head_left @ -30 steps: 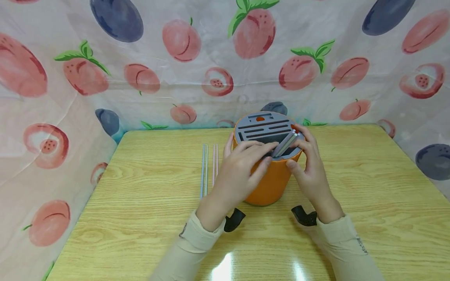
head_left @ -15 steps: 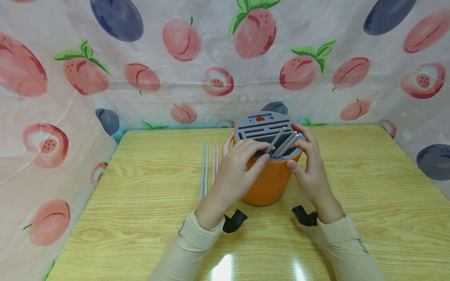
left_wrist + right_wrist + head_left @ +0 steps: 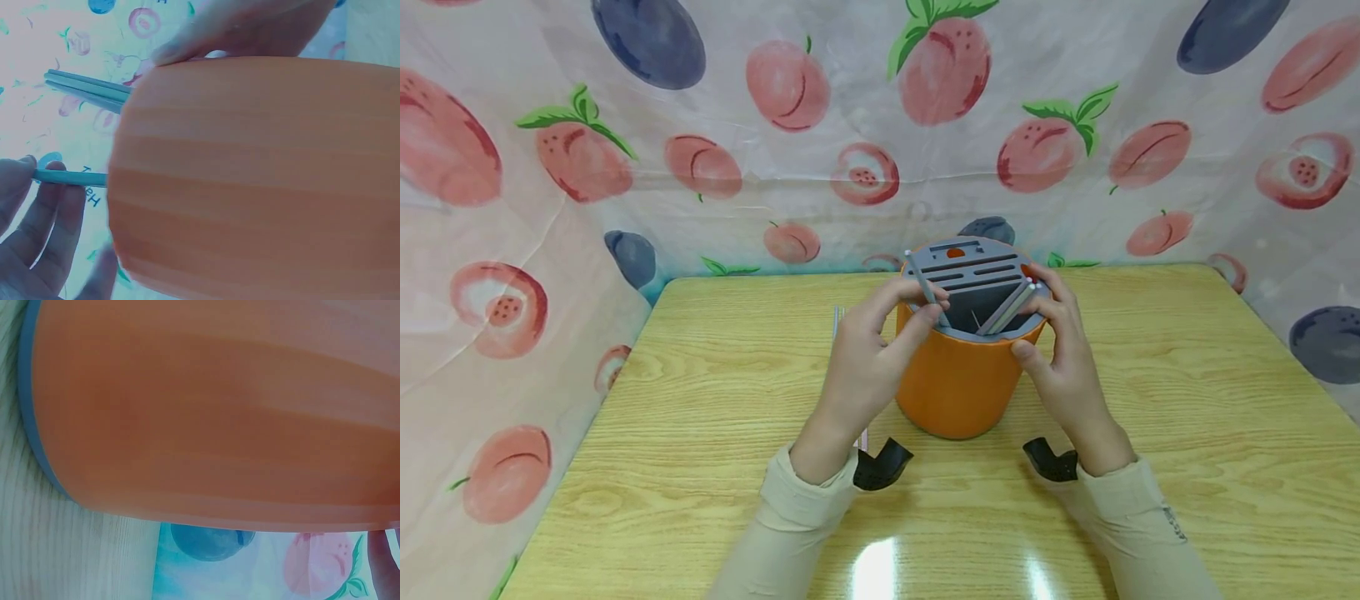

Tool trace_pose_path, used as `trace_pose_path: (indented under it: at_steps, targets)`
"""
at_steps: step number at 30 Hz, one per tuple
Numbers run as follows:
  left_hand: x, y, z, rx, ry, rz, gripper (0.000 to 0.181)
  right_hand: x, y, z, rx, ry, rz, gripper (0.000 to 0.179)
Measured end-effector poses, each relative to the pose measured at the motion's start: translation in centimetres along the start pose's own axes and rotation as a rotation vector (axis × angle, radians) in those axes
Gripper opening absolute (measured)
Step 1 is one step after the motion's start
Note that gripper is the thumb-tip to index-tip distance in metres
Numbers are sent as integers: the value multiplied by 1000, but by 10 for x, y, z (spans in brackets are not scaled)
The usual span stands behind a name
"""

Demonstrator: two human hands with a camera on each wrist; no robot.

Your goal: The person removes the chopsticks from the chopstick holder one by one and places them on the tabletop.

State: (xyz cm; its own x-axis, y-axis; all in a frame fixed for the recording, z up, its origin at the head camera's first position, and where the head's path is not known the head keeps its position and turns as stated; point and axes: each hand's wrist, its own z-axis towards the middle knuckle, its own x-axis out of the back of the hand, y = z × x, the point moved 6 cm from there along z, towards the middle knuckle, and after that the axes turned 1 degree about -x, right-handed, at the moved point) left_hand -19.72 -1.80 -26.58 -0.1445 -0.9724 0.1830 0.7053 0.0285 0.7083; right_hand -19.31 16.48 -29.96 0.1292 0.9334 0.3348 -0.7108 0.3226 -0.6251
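Note:
An orange knife block (image 3: 958, 387) with a grey slotted top (image 3: 940, 275) stands upright on the table. My left hand (image 3: 861, 354) pinches a thin greyish chopstick (image 3: 921, 277) between thumb and fingers, at the left of the block's wide front opening. Its lower end is down inside the opening; in the left wrist view the chopstick (image 3: 87, 179) sticks out past the rim. Several more chopsticks (image 3: 1009, 308) lean to the right in that same opening. My right hand (image 3: 1063, 358) grips the block's right rim, thumb at the front and fingers over the edge.
Loose chopsticks (image 3: 837, 317) lie on the wooden table (image 3: 700, 400) left of the block, mostly hidden behind my left hand. A fruit-print cloth (image 3: 790, 208) hangs behind the table and at the left side. A black wrist mount (image 3: 883, 467) juts from each cuff.
My left hand has separated one chopstick from the leaning bunch and carried it left across the opening, where it now tilts left. My right hand has stayed on the rim.

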Motion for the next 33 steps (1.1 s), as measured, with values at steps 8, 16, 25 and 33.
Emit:
trace_pose_path:
  at_steps: [8, 16, 25, 33]
  targets:
    - [21, 30, 3, -75, 95, -150, 10, 0, 2, 0, 1, 4, -5, 55]
    - [59, 31, 3, -131, 355, -334, 18, 0, 2, 1, -2, 3, -13, 56]
    - [101, 10, -2, -141, 614, -535, 16, -1, 2, 1, -2, 3, -2, 56]
    - [102, -7, 1, 37, 468, -420, 19, -1, 3, 1, 6, 8, 14, 56]
